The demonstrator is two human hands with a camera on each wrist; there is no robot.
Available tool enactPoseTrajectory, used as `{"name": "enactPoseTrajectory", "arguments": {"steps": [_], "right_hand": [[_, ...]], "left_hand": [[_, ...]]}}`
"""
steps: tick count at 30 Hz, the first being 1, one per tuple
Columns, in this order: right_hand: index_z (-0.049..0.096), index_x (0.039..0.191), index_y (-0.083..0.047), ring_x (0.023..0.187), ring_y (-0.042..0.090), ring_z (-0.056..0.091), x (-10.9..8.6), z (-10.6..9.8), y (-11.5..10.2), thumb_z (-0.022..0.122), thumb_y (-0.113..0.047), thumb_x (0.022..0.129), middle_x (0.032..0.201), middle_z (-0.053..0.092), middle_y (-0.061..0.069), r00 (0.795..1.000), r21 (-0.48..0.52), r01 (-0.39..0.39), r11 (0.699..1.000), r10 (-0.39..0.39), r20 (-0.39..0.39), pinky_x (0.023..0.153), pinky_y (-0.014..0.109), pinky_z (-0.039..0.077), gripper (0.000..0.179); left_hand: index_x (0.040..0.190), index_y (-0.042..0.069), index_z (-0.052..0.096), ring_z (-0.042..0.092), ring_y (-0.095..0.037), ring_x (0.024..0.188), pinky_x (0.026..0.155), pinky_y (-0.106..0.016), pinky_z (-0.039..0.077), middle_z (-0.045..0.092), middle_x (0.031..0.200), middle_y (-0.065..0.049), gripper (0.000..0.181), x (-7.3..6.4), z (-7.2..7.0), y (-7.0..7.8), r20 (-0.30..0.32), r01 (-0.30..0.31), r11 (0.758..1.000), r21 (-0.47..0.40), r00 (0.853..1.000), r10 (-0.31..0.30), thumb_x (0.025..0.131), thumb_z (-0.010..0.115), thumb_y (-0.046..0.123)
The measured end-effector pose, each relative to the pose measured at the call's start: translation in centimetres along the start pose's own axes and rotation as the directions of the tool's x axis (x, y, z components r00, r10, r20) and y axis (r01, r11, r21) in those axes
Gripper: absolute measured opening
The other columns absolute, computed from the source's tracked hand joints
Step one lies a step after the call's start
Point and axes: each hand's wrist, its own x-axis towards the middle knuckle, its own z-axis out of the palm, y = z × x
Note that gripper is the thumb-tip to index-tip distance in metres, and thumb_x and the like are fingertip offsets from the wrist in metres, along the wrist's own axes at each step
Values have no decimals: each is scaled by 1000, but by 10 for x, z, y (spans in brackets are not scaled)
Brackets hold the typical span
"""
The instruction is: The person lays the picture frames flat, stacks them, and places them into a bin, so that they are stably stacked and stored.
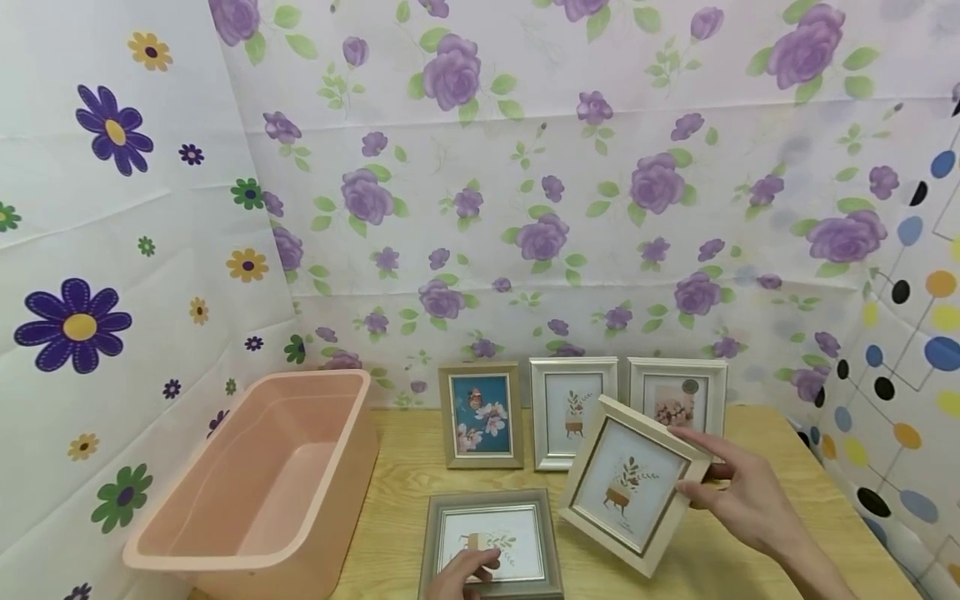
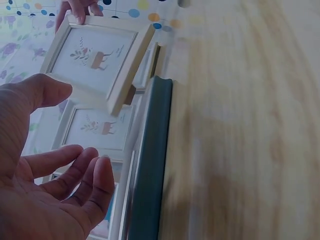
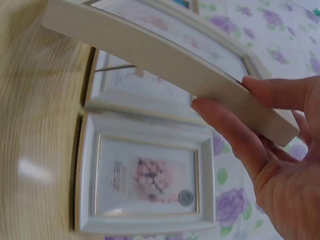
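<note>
My right hand pinches a cream picture frame by its right side, thumb in front and fingers behind. The frame is held tilted over the table, its potted-plant print facing me. In the right wrist view, thumb and forefinger grip the frame's edge. My left hand hovers at a grey-brown picture frame near the table's front. Loosely curled fingers hold nothing in the left wrist view. That frame carries a similar plant print, partly covered by the left hand.
Behind stand a tan frame with a blue blossom picture, a white frame with a plant print and a white frame with pink flowers, partly hidden. A pink plastic tub sits left on the wooden table. Patterned cloths surround it.
</note>
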Motion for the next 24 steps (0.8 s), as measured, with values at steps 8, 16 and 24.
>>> {"name": "enactPoseTrajectory", "arguments": {"steps": [8,16,24], "right_hand": [[48,166,-15,90,13,81,-2,11,-18,83,1,92,143,66,19,968,197,-238,951,249,-34,75,40,69,83],[47,167,-20,94,14,83,-16,32,-22,81,7,92,114,72,-17,903,526,-343,779,428,-45,78,41,69,87],[47,166,-15,92,20,82,-24,81,-38,81,12,89,116,70,-3,865,657,-315,685,493,-99,76,40,69,89]], "left_hand": [[139,-21,59,68,1,91,72,-18,60,66,123,-28,62,7,-5,76,10,248,936,-251,967,-254,90,84,7],[149,-22,50,71,0,103,86,-18,59,64,132,-29,71,16,-2,82,-6,323,865,-385,936,-352,92,79,8],[159,-25,25,64,-26,139,105,-31,61,46,158,-44,80,31,-3,80,70,345,727,-594,922,-380,109,56,29]]}}
